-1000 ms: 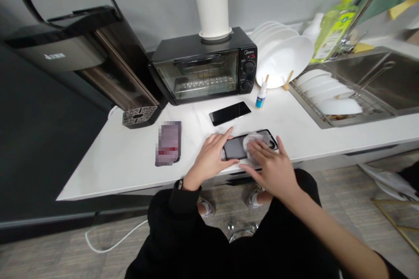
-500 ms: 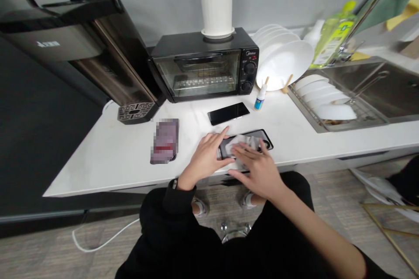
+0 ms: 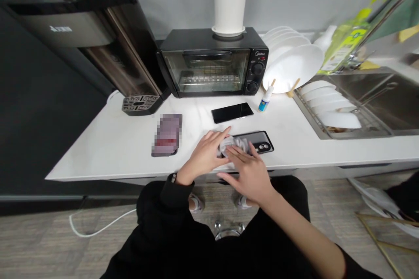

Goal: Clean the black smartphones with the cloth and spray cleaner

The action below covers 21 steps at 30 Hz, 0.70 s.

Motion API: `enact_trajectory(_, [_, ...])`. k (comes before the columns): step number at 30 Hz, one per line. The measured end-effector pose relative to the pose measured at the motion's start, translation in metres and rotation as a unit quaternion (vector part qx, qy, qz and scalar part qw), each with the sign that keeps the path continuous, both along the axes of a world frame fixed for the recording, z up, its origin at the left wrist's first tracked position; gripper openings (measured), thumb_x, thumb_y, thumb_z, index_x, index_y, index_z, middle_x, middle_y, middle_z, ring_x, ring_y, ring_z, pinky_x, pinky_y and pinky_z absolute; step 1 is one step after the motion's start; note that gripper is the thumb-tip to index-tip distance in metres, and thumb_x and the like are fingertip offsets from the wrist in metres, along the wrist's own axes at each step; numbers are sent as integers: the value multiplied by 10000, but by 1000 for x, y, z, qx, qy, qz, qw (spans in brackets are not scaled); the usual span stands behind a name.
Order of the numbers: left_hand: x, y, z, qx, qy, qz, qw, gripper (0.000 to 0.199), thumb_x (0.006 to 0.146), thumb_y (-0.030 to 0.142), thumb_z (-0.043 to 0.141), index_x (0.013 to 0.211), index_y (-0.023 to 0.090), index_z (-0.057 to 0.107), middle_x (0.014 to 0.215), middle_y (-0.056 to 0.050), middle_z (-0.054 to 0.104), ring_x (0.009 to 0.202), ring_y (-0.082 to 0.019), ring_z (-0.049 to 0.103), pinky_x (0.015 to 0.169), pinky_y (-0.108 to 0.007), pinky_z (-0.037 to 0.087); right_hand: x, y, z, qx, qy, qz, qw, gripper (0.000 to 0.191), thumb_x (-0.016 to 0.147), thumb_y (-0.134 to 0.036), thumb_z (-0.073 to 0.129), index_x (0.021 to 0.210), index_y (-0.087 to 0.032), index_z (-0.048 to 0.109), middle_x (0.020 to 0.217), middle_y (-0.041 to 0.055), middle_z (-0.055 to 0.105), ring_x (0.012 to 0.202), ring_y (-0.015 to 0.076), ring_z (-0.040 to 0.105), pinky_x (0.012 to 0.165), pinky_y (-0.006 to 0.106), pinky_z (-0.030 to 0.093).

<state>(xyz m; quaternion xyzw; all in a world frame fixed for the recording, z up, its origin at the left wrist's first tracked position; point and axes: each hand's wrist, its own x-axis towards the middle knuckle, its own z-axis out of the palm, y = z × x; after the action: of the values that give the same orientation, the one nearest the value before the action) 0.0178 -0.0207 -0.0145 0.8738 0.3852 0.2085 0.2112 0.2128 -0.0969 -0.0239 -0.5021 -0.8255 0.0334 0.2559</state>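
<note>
Two hands are together in the head view, near the front edge of the table: my left hand and my right hand. Between them is what looks like a phone case, grey with a black rim, lying flat just in from that edge. Its camera end points to the right side of the table.

My left fingers are spread around the other end, thumb to the front edge and index finger to the back; if they squeeze it, I cannot tell. My right fingers are stretched out, not curled, and they lie on a pale crumpled cloth on the left part of the case.

For the progress, I judge that the wiping is in its middle, because the cloth is on the case under my fingers. The camera end is uncovered, but I cannot say if it is already clean. The part below the cloth is hidden, so I would not count it as finished.

A black phone lies farther from the front edge, apart from the case. A small bottle stands upright beside it, on the right. Toward the front left corner lies a flat object, too blurred to name.
</note>
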Motion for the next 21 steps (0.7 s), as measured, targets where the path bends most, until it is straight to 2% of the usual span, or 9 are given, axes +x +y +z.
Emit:
enact_trajectory(2, [-4, -1, 0, 1, -1, 9, 1000, 943, 879, 442, 784, 1654, 279, 272, 1432, -107, 607, 1255, -317, 528, 1097, -458, 446, -1, 14, 0, -13, 10, 16, 1000, 514, 1039, -585, 515, 1359, -213, 668, 1388, 100, 702, 1341, 288, 629, 1279, 618, 193])
enact_trajectory(5, [-3, -2, 0, 7, -3, 29, 1000, 972, 864, 471, 798, 1655, 296, 261, 1446, -96, 604, 1268, -325, 520, 1102, -468, 437, 32, 25, -1, 4, 3, -49, 999, 437, 1064, -526, 503, 1335, -235, 684, 1343, 99, 728, 1297, 294, 663, 1270, 654, 159])
enact_trajectory(7, [1, -2, -1, 6, 0, 30, 1000, 1008, 845, 484, 816, 1657, 311, 246, 1447, -77, 615, 1265, -326, 525, 1113, -478, 420, 53, 16, -3, 32, -8, -110, 993, 439, 1077, -497, 484, 1349, -211, 674, 1342, 126, 725, 1257, 304, 688, 1264, 654, 173])
enact_trajectory(9, [5, -2, -1, 0, 5, 19, 1000, 1049, 820, 502, 835, 1660, 320, 233, 1452, -65, 622, 1261, -331, 527, 1118, -485, 406, 55, 1, -5, 57, -18, -143, 988, 498, 1061, -521, 503, 1375, -165, 654, 1377, 168, 696, 1261, 333, 683, 1255, 645, 204])
enact_trajectory(12, [5, -1, -1, -9, 10, 6, 1000, 1041, 826, 486, 830, 1661, 318, 232, 1430, -68, 631, 1241, -324, 530, 1108, -476, 416, 20, -13, -6, 44, -7, -86, 995, 592, 1020, -595, 545, 1380, -136, 645, 1411, 184, 668, 1314, 347, 644, 1260, 619, 221])
enact_trajectory(14, [1, -1, -1, -8, 16, 12, 1000, 976, 857, 447, 802, 1656, 284, 266, 1388, -93, 634, 1216, -317, 531, 1084, -459, 440, -6, -7, -4, 10, 12, -17, 1000, 560, 1023, -596, 540, 1361, -165, 659, 1403, 149, 681, 1331, 319, 634, 1270, 606, 211])
enact_trajectory(16, [-3, -1, 0, -1, 20, 25, 999, 941, 863, 447, 793, 1645, 243, 310, 1371, -121, 625, 1206, -322, 523, 1068, -454, 456, -11, 9, -1, -7, 20, 9, 1000, 520, 1028, -581, 540, 1343, -189, 673, 1386, 124, 697, 1339, 304, 629, 1272, 615, 197])
enact_trajectory(18, [-5, -1, 0, 5, 17, 38, 999, 945, 857, 474, 796, 1641, 244, 320, 1401, -125, 610, 1223, -329, 512, 1080, -462, 449, 9, 20, 1, 3, 12, -26, 1000, 479, 1039, -558, 536, 1333, -210, 682, 1373, 110, 707, 1332, 307, 634, 1269, 638, 177])
enact_trajectory(21, [0, -1, -1, 10, 16, 35, 999, 966, 858, 511, 790, 1651, 290, 283, 1437, -94, 607, 1250, -328, 508, 1116, -481, 417, 49, 13, -1, 33, -11, -113, 993, 465, 1065, -520, 498, 1358, -201, 667, 1377, 126, 703, 1280, 314, 672, 1265, 651, 166])
